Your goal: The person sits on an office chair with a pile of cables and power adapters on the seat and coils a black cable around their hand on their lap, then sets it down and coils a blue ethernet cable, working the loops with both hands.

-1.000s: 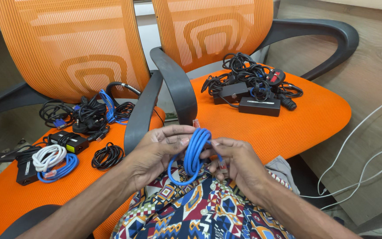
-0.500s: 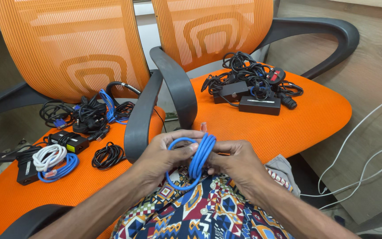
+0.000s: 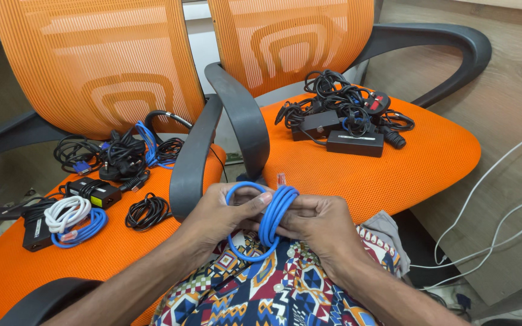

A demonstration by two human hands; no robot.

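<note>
A blue network cable (image 3: 271, 218) wound into a bundle sits between both hands, over my lap in patterned cloth. My right hand (image 3: 319, 224) grips the bundled coils from the right. My left hand (image 3: 225, 212) holds a loose loop of the same cable, thumb pressed on the coils. A clear plug with a red tip (image 3: 281, 179) sticks up above the bundle.
Two orange mesh chairs stand ahead. The left seat (image 3: 122, 247) carries coiled black cables (image 3: 147, 211), a white-and-blue coil (image 3: 70, 220) and adapters. The right seat (image 3: 430, 157) holds a tangle of black cables and power bricks (image 3: 345, 121). White wires (image 3: 490, 223) trail on the floor at right.
The bundle has turned and tightened in my hands. A loose loop has been drawn out to the left and now circles under the coils.
</note>
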